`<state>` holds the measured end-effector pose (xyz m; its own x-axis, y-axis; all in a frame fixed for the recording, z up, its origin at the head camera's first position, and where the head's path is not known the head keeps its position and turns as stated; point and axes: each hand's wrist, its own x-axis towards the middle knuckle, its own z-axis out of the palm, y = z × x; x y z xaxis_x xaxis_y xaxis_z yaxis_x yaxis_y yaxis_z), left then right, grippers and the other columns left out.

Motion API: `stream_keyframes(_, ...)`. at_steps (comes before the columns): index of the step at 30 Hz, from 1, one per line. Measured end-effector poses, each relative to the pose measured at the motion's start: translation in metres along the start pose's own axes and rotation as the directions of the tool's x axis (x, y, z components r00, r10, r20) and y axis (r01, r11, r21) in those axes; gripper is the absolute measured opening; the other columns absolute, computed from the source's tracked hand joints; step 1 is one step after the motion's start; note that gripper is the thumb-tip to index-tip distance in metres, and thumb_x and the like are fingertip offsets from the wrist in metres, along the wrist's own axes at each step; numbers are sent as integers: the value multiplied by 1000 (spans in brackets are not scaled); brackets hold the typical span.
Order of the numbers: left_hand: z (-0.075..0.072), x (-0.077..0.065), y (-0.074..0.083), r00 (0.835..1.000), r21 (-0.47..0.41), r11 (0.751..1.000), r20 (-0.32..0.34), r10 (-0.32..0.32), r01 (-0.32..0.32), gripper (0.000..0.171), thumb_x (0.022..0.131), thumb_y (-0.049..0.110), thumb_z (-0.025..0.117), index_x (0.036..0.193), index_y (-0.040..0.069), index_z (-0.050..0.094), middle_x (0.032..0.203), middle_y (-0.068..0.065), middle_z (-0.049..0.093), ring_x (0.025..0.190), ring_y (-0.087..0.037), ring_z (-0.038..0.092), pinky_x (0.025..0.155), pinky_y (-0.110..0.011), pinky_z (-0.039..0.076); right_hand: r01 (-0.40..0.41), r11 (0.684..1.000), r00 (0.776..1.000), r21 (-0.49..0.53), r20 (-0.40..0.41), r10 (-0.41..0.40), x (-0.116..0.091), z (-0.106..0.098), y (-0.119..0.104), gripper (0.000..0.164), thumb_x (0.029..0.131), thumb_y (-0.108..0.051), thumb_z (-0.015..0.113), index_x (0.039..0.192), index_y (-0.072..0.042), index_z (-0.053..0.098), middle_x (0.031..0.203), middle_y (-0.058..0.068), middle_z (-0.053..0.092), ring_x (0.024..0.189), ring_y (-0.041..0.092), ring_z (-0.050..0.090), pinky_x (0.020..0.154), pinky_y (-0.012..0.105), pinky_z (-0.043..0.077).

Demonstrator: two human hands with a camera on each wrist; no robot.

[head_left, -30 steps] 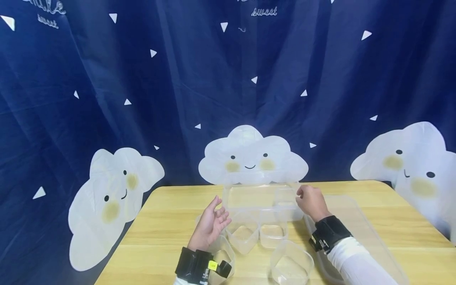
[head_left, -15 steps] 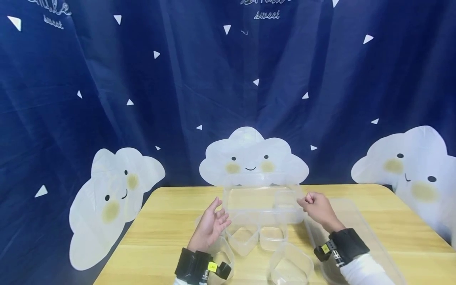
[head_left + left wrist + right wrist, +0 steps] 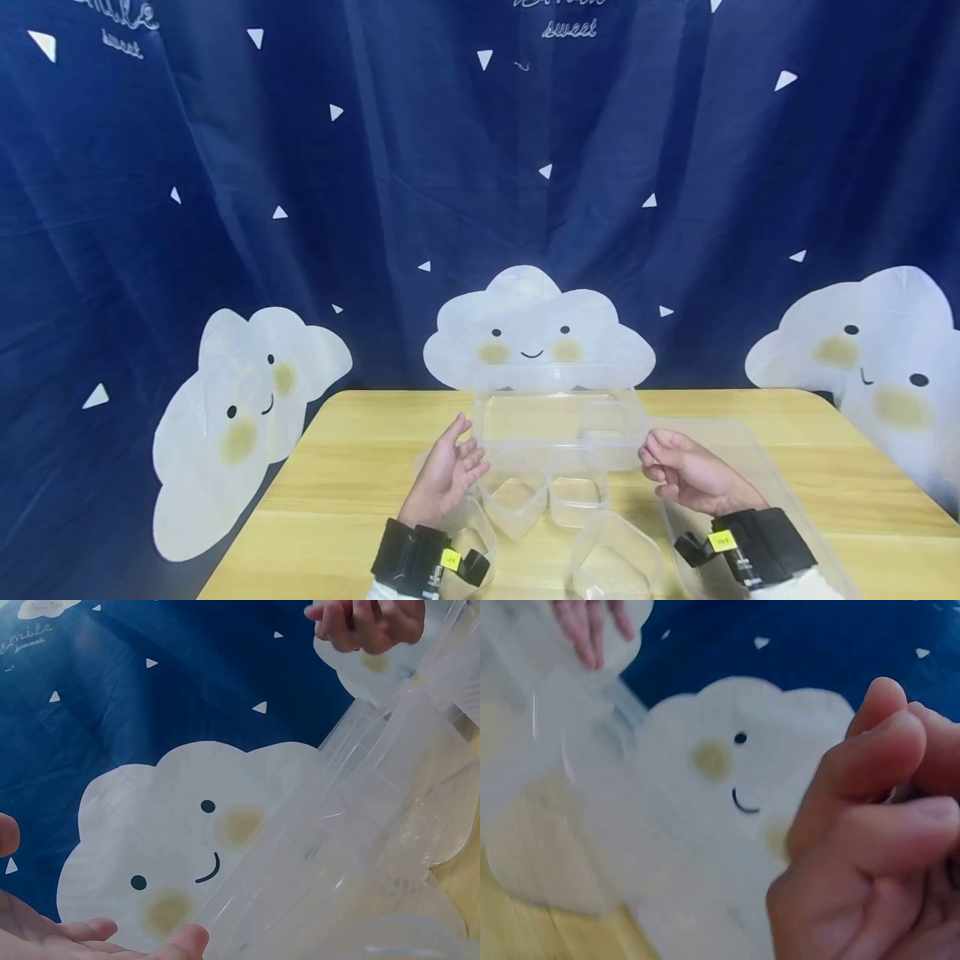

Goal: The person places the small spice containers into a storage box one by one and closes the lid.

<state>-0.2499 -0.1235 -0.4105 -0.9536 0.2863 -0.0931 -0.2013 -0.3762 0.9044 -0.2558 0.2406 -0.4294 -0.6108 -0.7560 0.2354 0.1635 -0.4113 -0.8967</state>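
Observation:
My left hand (image 3: pixel 444 479) is held above a clear plastic cup-like container (image 3: pixel 474 521), its palm turned inward and its fingers relaxed; nothing is in it. To the right, my right hand (image 3: pixel 693 473) hovers over a large flat translucent lid (image 3: pixel 765 492). In the right wrist view its fingers (image 3: pixel 855 772) are curled with the thumb close against them, and I see no object between them. Between the hands and further back stands a large clear rectangular box (image 3: pixel 525 457). Inside its right end sits a small clear container (image 3: pixel 602 423).
In front of the box stand a diamond-turned clear container (image 3: pixel 513 518) and a squarish one (image 3: pixel 576 515). Another clear container (image 3: pixel 617 554) stands nearer, left of the lid. The wooden table (image 3: pixel 337 483) ends at a dark blue curtain (image 3: pixel 390 167) with cloud prints.
My right hand has drawn back from the box's right end, moving right and nearer, and its wrist has turned so the curled fingers show. The left hand stays in place.

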Motion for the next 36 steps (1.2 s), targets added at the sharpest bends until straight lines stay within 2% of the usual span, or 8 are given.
stream_keyframes(9, -7, -2, 2, 1000, 6, 1000, -28, 4, -4, 83, 101, 46, 41, 151, -6, 0, 150, -39, -12, 139, -53, -1, 113, -53, 19, 115, 989, 943, -92, 323, -80, -1, -10, 15, 31, 107, -13, 29, 82, 6, 32, 79, 16, 39, 60, 26, 29, 43, 32, 20)
stream_keyframes(12, -9, -4, 2, 999, 7, 1000, -35, 5, -5, 84, 101, 47, 41, 150, -7, -1, 150, -40, -12, 139, -54, -1, 113, -54, 19, 168, 976, 975, -137, 168, -144, -1, -8, 19, 30, 106, -8, 29, 78, 2, 33, 86, 8, 52, 67, 19, 44, 48, 27, 32)
stream_keyframes(14, -11, -5, 3, 999, 8, 1000, -39, 7, -6, 84, 101, 47, 42, 150, -7, -1, 150, -40, -12, 139, -54, -1, 113, -54, 19, 143, 973, 981, -183, -101, -163, 2, -2, 21, 29, 106, -8, 33, 78, -4, 39, 92, 0, 57, 74, 11, 49, 54, 21, 38)
stream_keyframes(16, -13, -6, 3, 999, 9, 1000, -44, 6, -6, 84, 101, 47, 42, 150, -6, 0, 150, -39, -13, 139, -54, -1, 113, -53, 19, 79, 966, 895, -245, -409, -176, 9, 4, 22, 25, 105, -9, 41, 79, -10, 44, 92, -3, 56, 75, 8, 51, 58, 18, 41)
stream_keyframes(20, -15, -8, 5, 998, 17, 1000, -57, 9, -8, 82, 101, 46, 41, 151, -6, 0, 150, -39, -12, 139, -53, -1, 113, -52, 20, -139, 929, 602, -342, -774, -195, 28, 14, 25, 12, 100, -15, 55, 97, -6, 47, 91, 0, 50, 74, 11, 53, 59, 20, 46)
stream_keyframes(23, -15, -9, 7, 998, 17, 1000, -66, 15, -14, 82, 102, 45, 41, 151, -6, 0, 150, -39, -12, 140, -53, 0, 113, -52, 20, -300, 873, 509, -385, -838, -194, 39, 12, 28, 35, 100, -20, 55, 121, 3, 40, 98, 5, 49, 76, 14, 55, 61, 23, 48)
stream_keyframes(31, 3, -8, 5, 997, 57, 997, -60, 53, -50, 81, 100, 42, 48, 151, -5, 8, 152, -37, -4, 141, -50, 6, 113, -51, 22, -387, 832, 597, -397, -796, -102, 27, -8, 26, 67, 102, -17, 49, 150, 8, 9, 126, 24, 41, 79, 13, 61, 66, 26, 52)
stream_keyframes(36, 10, -7, 11, 991, 217, 972, -73, 110, -92, 67, 99, 36, 53, 146, -4, 26, 152, -33, 19, 138, -50, 23, 109, -53, 31, -370, 828, 605, -421, -786, -129, 20, -16, 26, 68, 102, -13, 49, 149, 10, 6, 125, 25, 41, 79, 8, 64, 72, 24, 55)
